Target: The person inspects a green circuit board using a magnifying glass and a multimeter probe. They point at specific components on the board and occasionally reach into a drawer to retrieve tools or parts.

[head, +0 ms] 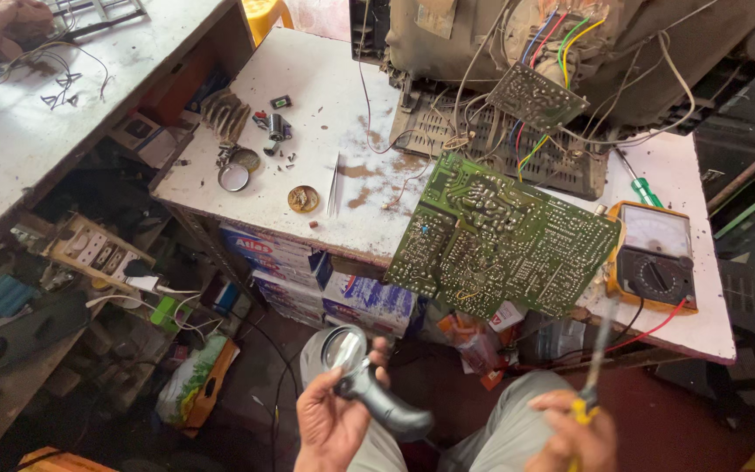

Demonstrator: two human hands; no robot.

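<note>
My left hand [332, 425] grips a grey pistol-shaped tool [369, 389] with a round shiny front, held low over my lap. My right hand [571, 435] holds a thin yellow-handled probe [594, 358] whose tip points up toward the large green circuit board [502, 238]. That board lies solder side up, tilted over the front edge of the white worktable [316, 105]. An orange analogue meter [653, 255] sits just right of the board, with red and black leads trailing down from it.
Behind the board stands an opened old television chassis [517, 52] with a smaller circuit board [536, 94] and coloured wires. A green screwdriver [645, 189], tweezers [334, 185], round tins [234, 177] and screws lie on the table. Stacked boxes [308, 262] sit beneath it; a cluttered shelf is left.
</note>
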